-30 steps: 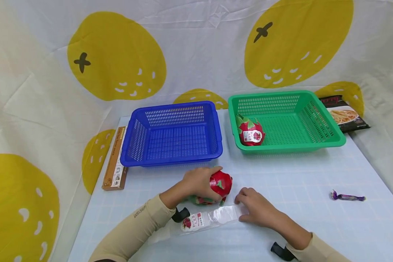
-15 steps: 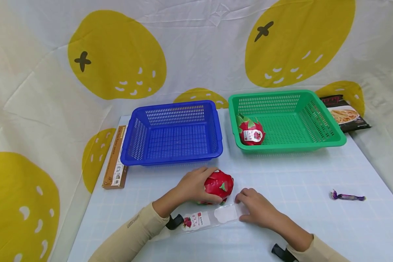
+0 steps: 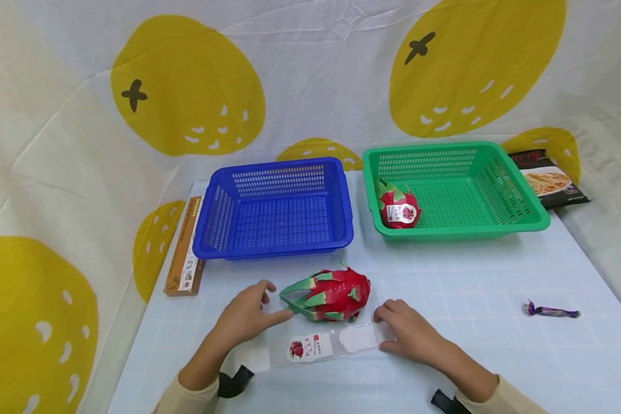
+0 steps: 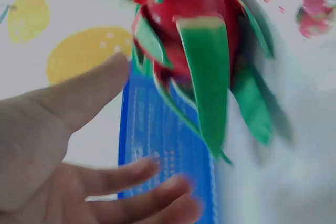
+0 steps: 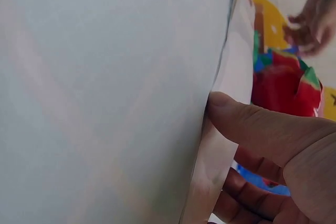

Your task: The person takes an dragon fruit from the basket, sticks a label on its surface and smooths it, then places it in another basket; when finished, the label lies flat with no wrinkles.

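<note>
On the table lies a red dragon fruit (image 3: 336, 294) with green leaf tips pointing left; the left wrist view shows its leafy end (image 4: 205, 77) up close. My left hand (image 3: 242, 322) is just left of those tips, fingers spread and nothing in its grasp. In front of the fruit is a clear plastic label strip (image 3: 310, 348) bearing a printed dragon fruit sticker and a white patch. My right hand (image 3: 411, 333) holds the strip's right end between thumb and fingers; in the right wrist view the thumb (image 5: 247, 121) lies at its edge.
Behind the fruit stand a blue basket (image 3: 276, 255) and a green basket (image 3: 460, 233), the green one with another labelled dragon fruit (image 3: 399, 211). A brown box (image 3: 183, 253) lies far left, a black food packet (image 3: 554, 181) far right. A purple-wrapped candy (image 3: 551, 311) lies on the right.
My left hand has turned the dragon fruit, let go of it and drawn back to the left. My right hand has stayed at the strip's end.
</note>
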`<state>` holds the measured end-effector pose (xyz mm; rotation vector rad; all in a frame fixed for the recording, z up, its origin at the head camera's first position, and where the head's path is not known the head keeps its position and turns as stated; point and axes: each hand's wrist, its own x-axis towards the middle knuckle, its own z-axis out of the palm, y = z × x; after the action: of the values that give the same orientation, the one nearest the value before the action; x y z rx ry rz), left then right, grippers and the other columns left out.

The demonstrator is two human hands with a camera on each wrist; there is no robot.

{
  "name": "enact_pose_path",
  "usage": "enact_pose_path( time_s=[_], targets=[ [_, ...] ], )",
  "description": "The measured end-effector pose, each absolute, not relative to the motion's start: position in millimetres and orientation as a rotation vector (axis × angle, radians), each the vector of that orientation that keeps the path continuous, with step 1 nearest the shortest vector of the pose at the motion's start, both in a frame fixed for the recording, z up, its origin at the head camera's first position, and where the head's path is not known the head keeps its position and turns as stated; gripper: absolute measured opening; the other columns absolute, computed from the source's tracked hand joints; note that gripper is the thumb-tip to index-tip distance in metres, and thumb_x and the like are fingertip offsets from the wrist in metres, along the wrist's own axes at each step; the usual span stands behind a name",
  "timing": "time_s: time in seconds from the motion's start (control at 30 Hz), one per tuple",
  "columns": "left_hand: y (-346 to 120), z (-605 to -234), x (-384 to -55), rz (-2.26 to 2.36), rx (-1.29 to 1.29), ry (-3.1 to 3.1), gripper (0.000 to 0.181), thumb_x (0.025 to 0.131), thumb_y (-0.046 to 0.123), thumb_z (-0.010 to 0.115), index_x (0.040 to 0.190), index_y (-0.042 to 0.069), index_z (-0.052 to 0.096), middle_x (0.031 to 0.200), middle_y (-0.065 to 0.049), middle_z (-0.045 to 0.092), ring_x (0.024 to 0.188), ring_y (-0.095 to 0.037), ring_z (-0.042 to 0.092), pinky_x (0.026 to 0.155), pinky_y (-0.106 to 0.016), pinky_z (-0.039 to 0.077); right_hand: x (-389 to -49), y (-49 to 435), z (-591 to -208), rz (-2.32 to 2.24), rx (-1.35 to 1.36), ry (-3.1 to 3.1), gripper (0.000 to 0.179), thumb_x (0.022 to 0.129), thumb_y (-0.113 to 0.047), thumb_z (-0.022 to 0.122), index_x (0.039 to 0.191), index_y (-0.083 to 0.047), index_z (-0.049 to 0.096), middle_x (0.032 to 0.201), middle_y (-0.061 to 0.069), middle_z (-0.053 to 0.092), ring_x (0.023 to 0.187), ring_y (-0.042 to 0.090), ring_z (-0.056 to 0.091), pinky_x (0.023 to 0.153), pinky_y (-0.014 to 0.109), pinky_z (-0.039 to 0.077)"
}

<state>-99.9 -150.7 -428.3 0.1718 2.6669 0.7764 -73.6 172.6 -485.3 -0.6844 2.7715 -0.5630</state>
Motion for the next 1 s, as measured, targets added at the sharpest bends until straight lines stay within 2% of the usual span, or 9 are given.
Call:
enact_pose_path(
  time_s=[0.1,0.27,0.47,0.7,0.87,1.0],
  targets=[
    [-160,-443,-89,0.743,0.251,2.554,0.054,0.074,0.046,0.076,0.109,0.007,0.062,0.081,-0.002,0.057,0.07,-0.015,0.049,0.058,-0.03,0.041,-72,174,-485,-0.553,-0.661,2.779,0.043,0.062,-0.027,0.087,0.096,-0.016,0.062,0.093,-0.005,0.056,0.085,0.011,0.047,0.071,0.03,0.049],
    [-156,-472,-72,0.73,0.446,2.454,0.049,0.074,0.044,0.077,0.111,0.014,0.064,0.084,0.001,0.05,0.075,-0.012,0.042,0.063,-0.025,0.037,-71,175,-486,-0.54,-0.647,2.782,0.043,0.063,-0.028,0.087,0.096,-0.017,0.062,0.093,-0.005,0.056,0.085,0.011,0.046,0.071,0.029,0.049],
    [-152,-482,-68,0.761,0.501,2.497,0.034,0.073,0.035,0.079,0.098,0.016,0.066,0.085,0.004,0.048,0.077,-0.01,0.041,0.067,-0.025,0.039,-72,173,-487,-0.532,-0.639,2.787,0.042,0.063,-0.029,0.087,0.095,-0.017,0.062,0.093,-0.005,0.057,0.084,0.011,0.046,0.069,0.029,0.048],
    [-158,-475,-74,1.002,0.533,2.32,0.017,0.08,0.032,0.074,0.081,0.016,0.066,0.065,0.007,0.045,0.061,-0.004,0.04,0.053,-0.019,0.033,-72,173,-486,-0.526,-0.643,2.781,0.041,0.063,-0.03,0.087,0.094,-0.016,0.065,0.093,-0.004,0.057,0.084,0.011,0.047,0.068,0.028,0.048],
    [-161,-465,-78,1.151,0.529,2.173,0.015,0.084,0.029,0.07,0.081,0.014,0.069,0.068,0.008,0.053,0.065,-0.003,0.045,0.057,-0.02,0.04,-71,170,-476,-0.511,-0.66,2.774,0.042,0.063,-0.031,0.086,0.096,-0.013,0.067,0.094,-0.003,0.058,0.083,0.011,0.048,0.066,0.027,0.049],
    [-153,-460,-79,1.261,0.528,2.03,0.017,0.087,0.027,0.066,0.084,0.01,0.07,0.075,0.007,0.059,0.067,-0.003,0.047,0.06,-0.02,0.042,-69,155,-450,-0.646,-0.764,2.753,0.034,0.073,-0.032,0.08,0.099,-0.014,0.067,0.095,-0.004,0.061,0.084,0.01,0.054,0.071,0.028,0.053]
  ],
)
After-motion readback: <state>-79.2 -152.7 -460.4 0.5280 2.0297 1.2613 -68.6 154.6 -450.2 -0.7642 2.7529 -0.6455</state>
